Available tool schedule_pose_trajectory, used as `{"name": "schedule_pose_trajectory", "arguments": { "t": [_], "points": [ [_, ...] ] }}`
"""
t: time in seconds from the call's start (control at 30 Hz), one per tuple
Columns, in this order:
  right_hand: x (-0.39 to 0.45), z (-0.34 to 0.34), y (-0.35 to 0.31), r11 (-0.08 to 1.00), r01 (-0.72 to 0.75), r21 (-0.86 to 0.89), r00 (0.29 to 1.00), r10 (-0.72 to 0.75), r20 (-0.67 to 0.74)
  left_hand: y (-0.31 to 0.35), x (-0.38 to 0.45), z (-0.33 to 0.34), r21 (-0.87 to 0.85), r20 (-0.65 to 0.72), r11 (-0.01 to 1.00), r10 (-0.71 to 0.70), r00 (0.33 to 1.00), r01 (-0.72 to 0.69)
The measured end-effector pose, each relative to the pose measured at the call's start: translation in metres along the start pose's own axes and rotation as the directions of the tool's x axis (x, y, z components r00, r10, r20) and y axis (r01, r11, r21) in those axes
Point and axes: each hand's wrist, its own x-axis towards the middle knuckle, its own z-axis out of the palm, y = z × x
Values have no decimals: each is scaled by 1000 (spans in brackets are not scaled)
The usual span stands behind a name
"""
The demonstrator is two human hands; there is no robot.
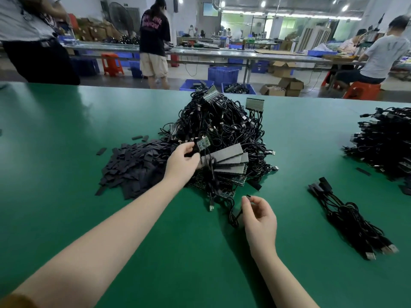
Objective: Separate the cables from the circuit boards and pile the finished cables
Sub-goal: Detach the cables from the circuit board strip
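Green worktable [66, 134]: work surface, carries all items below.

Tangled heap of black cables [222, 125], centre, far of the hands: circuit boards [231, 156] fanned at its near side, more boards poking out at the top.

Left hand [182, 162]: reaching into the heap's near-left side, fingers curled round a small circuit board piece [201, 144] with cable attached.

Right hand [259, 215]: near the heap's near edge, thumb and forefinger pinching a small dark connector [248, 197]; a black cable [234, 215] loops on the table just left of it.

Loose pile of flat dark strips [133, 165]: left of the heap, touching it.

Small bundle of finished cables [349, 216]: right, near side, lying apart.

Large stack of cables [382, 141]: far right edge.
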Motion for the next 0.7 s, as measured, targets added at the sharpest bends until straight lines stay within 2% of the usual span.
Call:
{"name": "schedule_pose_trajectory", "arguments": {
  "t": [0.1,0.2,0.27,0.33,0.4,0.43,0.5,0.53,0.6,0.63,0.67,0.7],
  "points": [
    [-5,1,-13,999,-28,32,997,26,78,-17,-42,-11,44,-75,986,161,984,-158],
    [-17,13,-33,994,-43,98,969,17,247,-21,-83,-17,83,42,918,385,922,-387],
    [-24,25,-46,986,-64,157,934,4,356,-17,-103,-15,73,144,873,469,871,-482],
    [-27,37,-58,964,-121,238,908,10,419,-7,-114,-12,-35,173,869,492,853,-494],
    [-25,46,-68,900,-260,350,885,77,459,3,-114,-16,-168,171,899,431,886,-405],
    [-23,48,-70,877,-305,370,876,105,472,5,-111,-20,-177,167,911,401,901,-372],
    [-17,53,-69,912,-286,295,879,127,461,5,-106,-31,-19,168,927,372,913,-374],
    [-15,54,-67,951,-234,204,888,123,444,0,-103,-35,190,147,892,387,910,-410],
    [-13,59,-61,995,-96,-12,914,93,395,-12,-99,-41,628,92,660,464,881,-413],
    [-11,62,-58,995,-17,-95,931,50,361,-15,-99,-41,747,130,521,495,859,-413],
    [-10,66,-57,983,76,-169,943,-16,332,-20,-100,-38,807,166,431,491,855,-404],
    [-10,71,-56,950,192,-248,941,-106,323,-26,-102,-34,822,198,384,500,843,-421]
  ]
}}
